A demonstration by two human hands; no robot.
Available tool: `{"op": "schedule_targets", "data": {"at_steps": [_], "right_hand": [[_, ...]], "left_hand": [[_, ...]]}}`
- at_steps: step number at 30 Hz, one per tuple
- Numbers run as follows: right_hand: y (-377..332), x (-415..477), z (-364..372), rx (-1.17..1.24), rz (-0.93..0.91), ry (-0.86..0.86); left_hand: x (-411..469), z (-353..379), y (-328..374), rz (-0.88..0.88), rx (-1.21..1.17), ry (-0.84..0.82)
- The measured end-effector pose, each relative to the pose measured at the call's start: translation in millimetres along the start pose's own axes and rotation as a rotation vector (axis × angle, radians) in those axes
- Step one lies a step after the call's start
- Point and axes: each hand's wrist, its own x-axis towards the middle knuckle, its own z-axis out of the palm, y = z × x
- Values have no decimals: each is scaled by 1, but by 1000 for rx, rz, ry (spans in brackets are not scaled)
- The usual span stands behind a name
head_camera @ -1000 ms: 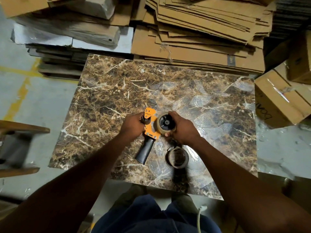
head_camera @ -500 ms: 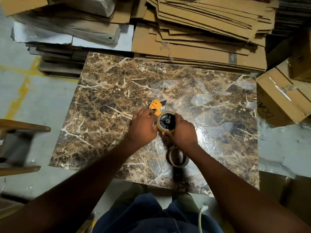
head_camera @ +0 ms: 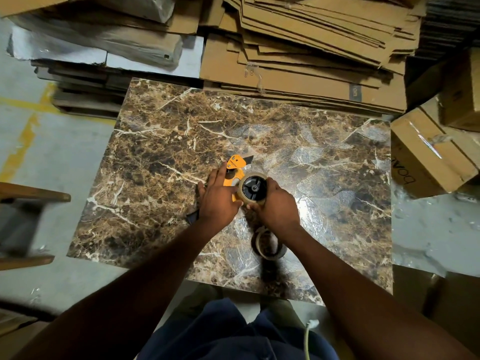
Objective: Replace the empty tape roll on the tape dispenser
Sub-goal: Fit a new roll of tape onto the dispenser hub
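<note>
An orange tape dispenser point(head_camera: 235, 167) lies on the marble-patterned table point(head_camera: 166, 141), its blade end pointing away from me. A beige roll point(head_camera: 253, 188) sits on its black hub. My left hand point(head_camera: 218, 201) presses flat over the dispenser's body and hides the handle, with only a dark tip showing by my wrist. My right hand point(head_camera: 275, 206) wraps around the roll on the hub. A second tape roll point(head_camera: 267, 246) lies flat on the table just under my right wrist, partly hidden.
Flattened cardboard sheets point(head_camera: 311, 48) are stacked behind the table. Closed cardboard boxes point(head_camera: 428, 152) stand at the right. A wooden piece point(head_camera: 26, 196) juts in at the left over the concrete floor with a yellow line point(head_camera: 23, 141).
The dispenser has shifted away from me and flatter on the table. My left hand has moved from its front end onto its body, covering the handle. My right hand stays on the roll.
</note>
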Motion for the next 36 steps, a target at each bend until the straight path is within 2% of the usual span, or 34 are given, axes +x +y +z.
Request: {"op": "schedule_targets", "data": {"at_steps": [17, 24, 36], "right_hand": [[9, 7, 4, 51, -64, -6], [11, 8, 3, 2, -77, -19], [12, 9, 6, 2, -75, -18]], "left_hand": [[-5, 6, -3, 19, -110, 116], [-3, 13, -11, 89, -112, 118], [11, 24, -27, 146, -333, 179]]}}
